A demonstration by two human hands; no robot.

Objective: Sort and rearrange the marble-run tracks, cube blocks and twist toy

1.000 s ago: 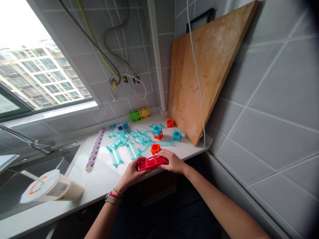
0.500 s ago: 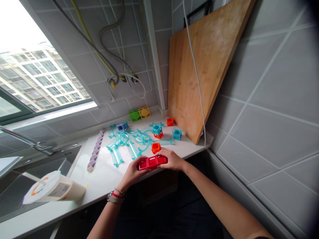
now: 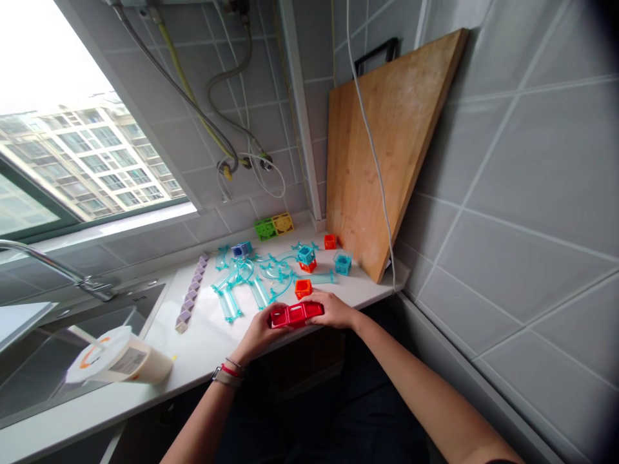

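Both hands grip a row of joined red toy cubes (image 3: 296, 314) at the counter's front edge. My left hand (image 3: 264, 330) is closed on its left end, my right hand (image 3: 333, 309) on its right end. Just behind the row sits an orange cube (image 3: 303, 289). Farther back, a teal cube (image 3: 306, 255) is stacked on another orange cube (image 3: 308, 266). A second teal cube (image 3: 343, 263) stands to the right, and one more orange cube (image 3: 329, 241) near the board. Clear teal track pieces (image 3: 260, 293) lie scattered to the left.
A lidded drink cup with a straw (image 3: 128, 357) stands near the sink (image 3: 29, 361). A purple-and-white zigzag strip (image 3: 192, 293) lies on the counter (image 3: 213, 345). Green and yellow cubes (image 3: 274, 227) rest by the back wall. A wooden board (image 3: 382, 161) leans at right, a white cable (image 3: 370, 129) hanging before it.
The camera view has shifted slightly, so the surroundings appear a little lower and the cup farther right. Both hands keep their hold on the red cube row.
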